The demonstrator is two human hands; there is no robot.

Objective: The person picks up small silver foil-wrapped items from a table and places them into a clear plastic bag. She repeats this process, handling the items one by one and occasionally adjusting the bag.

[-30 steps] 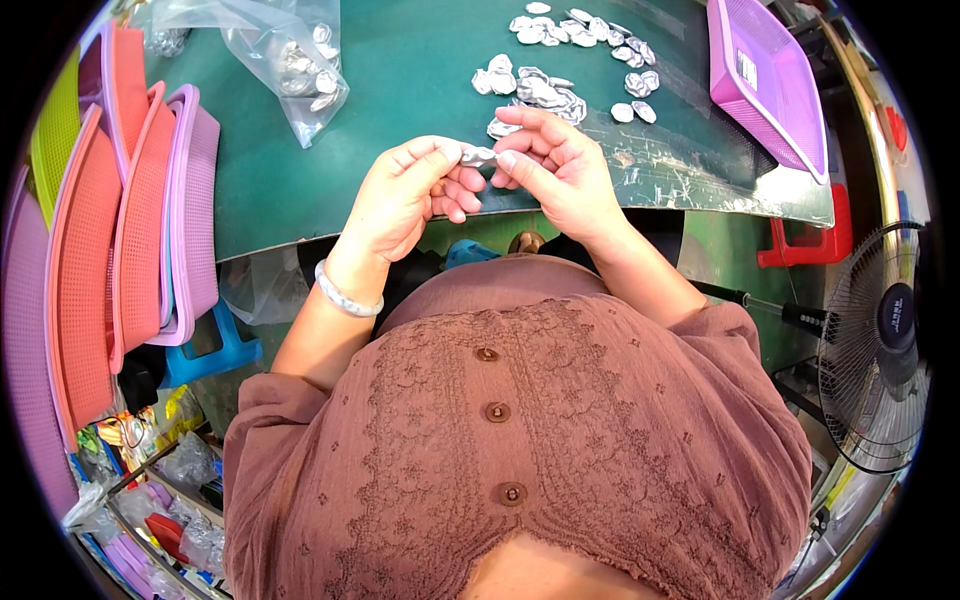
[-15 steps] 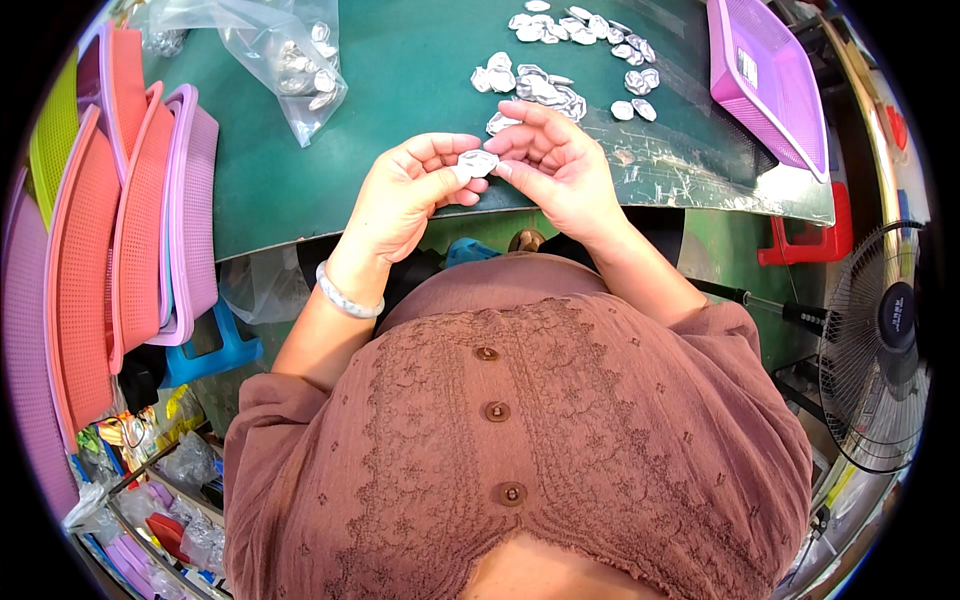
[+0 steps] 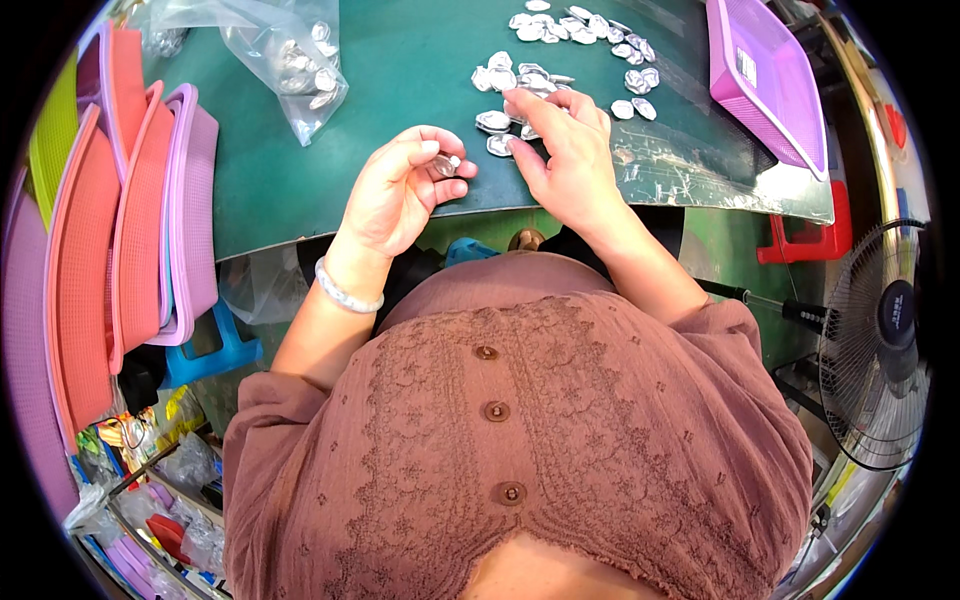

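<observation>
My left hand (image 3: 385, 190) is closed, with a small silvery oval piece (image 3: 443, 166) between its thumb and curled fingers, just above the near part of the green table (image 3: 420, 80). To the right, my right hand (image 3: 570, 160) reaches over a loose pile of like silvery pieces (image 3: 493, 121), its thumb and index finger apart. The thumb's tip is close to the nearest piece (image 3: 500, 146). Whether it touches that piece I cannot tell. Part of the pile is hidden under the right fingers.
Farther back lie more silvery pieces (image 3: 585, 30). A clear plastic bag (image 3: 300, 75) with similar pieces sits at the back left, a purple basket (image 3: 735, 100) at the right. Stacked coloured baskets (image 3: 135, 220) stand left of the table; a black fan (image 3: 880, 340) is at the right.
Both hands were together on one silvery piece. Now my left hand has drawn left with a piece, and my right hand has let go and moved right, over the pile.
</observation>
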